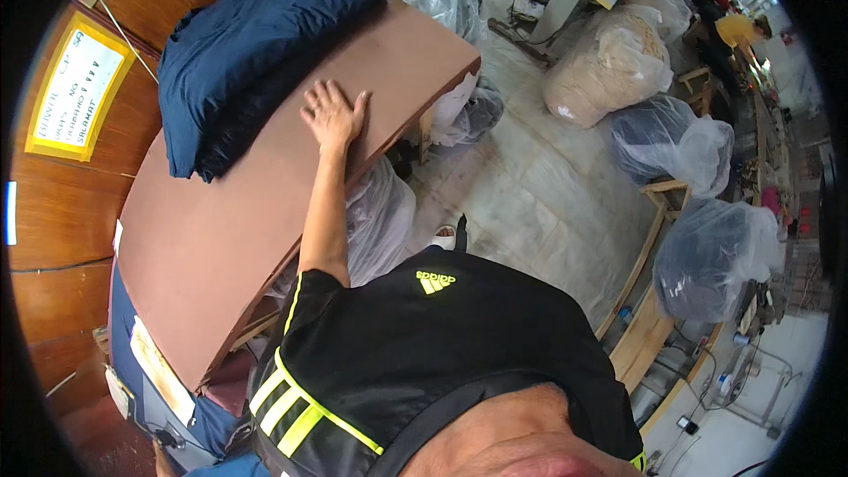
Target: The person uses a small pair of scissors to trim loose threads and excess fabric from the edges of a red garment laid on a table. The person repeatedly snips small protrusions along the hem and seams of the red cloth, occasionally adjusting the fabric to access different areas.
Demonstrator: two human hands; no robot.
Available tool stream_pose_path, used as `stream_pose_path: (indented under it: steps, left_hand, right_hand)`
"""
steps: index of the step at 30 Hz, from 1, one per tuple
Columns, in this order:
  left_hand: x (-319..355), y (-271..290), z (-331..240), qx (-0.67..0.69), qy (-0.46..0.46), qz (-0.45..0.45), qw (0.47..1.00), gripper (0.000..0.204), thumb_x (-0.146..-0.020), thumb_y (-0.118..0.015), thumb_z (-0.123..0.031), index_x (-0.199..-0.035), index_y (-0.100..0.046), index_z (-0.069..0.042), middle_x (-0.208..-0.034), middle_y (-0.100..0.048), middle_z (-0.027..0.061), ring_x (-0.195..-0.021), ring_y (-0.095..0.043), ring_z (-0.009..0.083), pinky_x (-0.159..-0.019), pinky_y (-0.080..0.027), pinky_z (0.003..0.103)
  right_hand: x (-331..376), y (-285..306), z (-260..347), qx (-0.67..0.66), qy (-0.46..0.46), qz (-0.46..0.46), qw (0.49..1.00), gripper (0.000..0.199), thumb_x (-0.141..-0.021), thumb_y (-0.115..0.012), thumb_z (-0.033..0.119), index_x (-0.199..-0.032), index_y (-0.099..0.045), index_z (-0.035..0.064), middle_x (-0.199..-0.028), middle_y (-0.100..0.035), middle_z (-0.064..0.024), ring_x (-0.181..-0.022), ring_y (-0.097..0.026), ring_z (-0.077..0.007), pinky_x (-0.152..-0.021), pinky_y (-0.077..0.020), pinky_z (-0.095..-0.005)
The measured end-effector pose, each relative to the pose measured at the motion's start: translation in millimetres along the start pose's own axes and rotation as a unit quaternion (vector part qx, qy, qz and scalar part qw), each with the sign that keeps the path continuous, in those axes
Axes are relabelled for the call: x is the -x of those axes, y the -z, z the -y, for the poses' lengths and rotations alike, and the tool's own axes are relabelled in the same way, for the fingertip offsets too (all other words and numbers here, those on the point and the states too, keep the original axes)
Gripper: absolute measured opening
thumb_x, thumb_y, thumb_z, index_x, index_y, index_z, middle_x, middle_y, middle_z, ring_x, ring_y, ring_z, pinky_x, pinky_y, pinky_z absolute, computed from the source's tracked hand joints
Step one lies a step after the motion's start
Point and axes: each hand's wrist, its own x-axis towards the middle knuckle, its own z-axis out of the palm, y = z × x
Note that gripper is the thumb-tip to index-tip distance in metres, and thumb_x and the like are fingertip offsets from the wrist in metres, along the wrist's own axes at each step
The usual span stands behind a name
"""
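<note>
Our left grip (334,117), fingers spread, rests palm-down on a brown table (234,234), where we see a heap of navy cloth (256,53) at its ten o'clock; a tan bundle (609,66) wrapped in plastic sits toward three o'clock, while our right grip's state we cannot tell

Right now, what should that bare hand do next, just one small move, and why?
Probably slide the left hand across to the dark blue cloth and take its nearest edge: the cloth lies heaped on the brown tabletop beside the hand, which is spread and seems to hold nothing.
</note>
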Motion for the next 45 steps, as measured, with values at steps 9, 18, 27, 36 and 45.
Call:
stream_pose_path:
  steps: [9, 18, 27, 36, 45]
  left_hand:
    - [-28, -28, -182, 0.084, -0.317, 0.101, 0.939, 0.081, -0.095, -0.038, -0.070, -0.150, -0.040, -0.010, -0.159, -0.028, 0.0197, -0.149, -0.019, 0.0417, -0.115, -0.008, 0.068]
    - [-22, 41, -160, 0.416, -0.146, 0.062, 0.896, 0.040, -0.097, -0.062, -0.026, -0.128, -0.061, -0.002, -0.137, -0.057, 0.0193, -0.129, -0.052, 0.0359, -0.110, -0.039, 0.045]
    - [-74, -24, -93, 0.072, 0.106, -0.158, 0.979, 0.041, -0.081, -0.079, -0.034, -0.115, -0.072, -0.011, -0.123, -0.064, 0.0075, -0.111, -0.059, 0.0314, -0.100, -0.045, 0.041]
    - [-75, -70, -107, -0.075, 0.097, -0.206, 0.971, 0.006, -0.083, -0.068, -0.017, -0.085, -0.069, -0.011, -0.089, -0.067, 0.0123, -0.084, -0.061, 0.0356, -0.069, -0.047, 0.049]
    - [27, 66, -117, 0.449, 0.118, 0.080, 0.882, 0.025, -0.093, -0.065, -0.023, -0.104, -0.069, -0.001, -0.097, -0.068, 0.0184, -0.094, -0.066, 0.0346, -0.086, -0.051, 0.044]
  right_hand:
    - [-82, 14, 190, 0.040, 0.002, 0.099, 0.994, 0.032, -0.098, -0.052, 0.031, -0.117, -0.059, 0.0057, -0.088, -0.065, -0.0089, -0.059, -0.058, -0.0163, -0.050, -0.0449, -0.0312]
    - [-212, 3, 295, 0.040, 0.027, 0.191, 0.980, 0.034, -0.097, -0.055, 0.035, -0.116, -0.057, 0.0060, -0.086, -0.065, -0.0077, -0.054, -0.056, -0.0138, -0.048, -0.0444, -0.0298]
    - [-256, -17, 489, -0.016, 0.201, 0.244, 0.949, 0.038, -0.104, -0.049, 0.037, -0.119, -0.058, 0.0041, -0.086, -0.062, -0.0040, -0.059, -0.052, -0.0089, -0.050, -0.0405, -0.0244]
    - [-155, -130, 651, -0.138, 0.300, 0.422, 0.844, 0.030, -0.106, -0.048, 0.029, -0.117, -0.059, 0.0027, -0.088, -0.064, -0.0055, -0.059, -0.050, -0.0077, -0.050, -0.0387, -0.0234]
    - [-64, -196, 693, -0.001, 0.229, 0.658, 0.718, 0.031, -0.106, -0.048, 0.029, -0.118, -0.058, 0.0027, -0.085, -0.062, -0.0041, -0.057, -0.047, -0.0051, -0.047, -0.0317, -0.0193]
